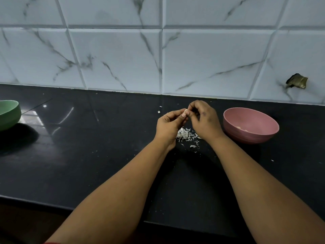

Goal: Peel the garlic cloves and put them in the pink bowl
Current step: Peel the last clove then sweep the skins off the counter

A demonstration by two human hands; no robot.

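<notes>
while both hands (186, 118) pinch it, clove (185, 110) sits btwn fingertips.

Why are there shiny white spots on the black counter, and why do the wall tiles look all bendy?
Head view: the white spots are glare, light bouncing off the glossy black counter near the green bowl; the wall tiles bend because the wide-angle lens curves straight lines; the bowl and the forearms cast dark shadows; the garlic clove pinched between both hands looks small and a bit soft.
</notes>
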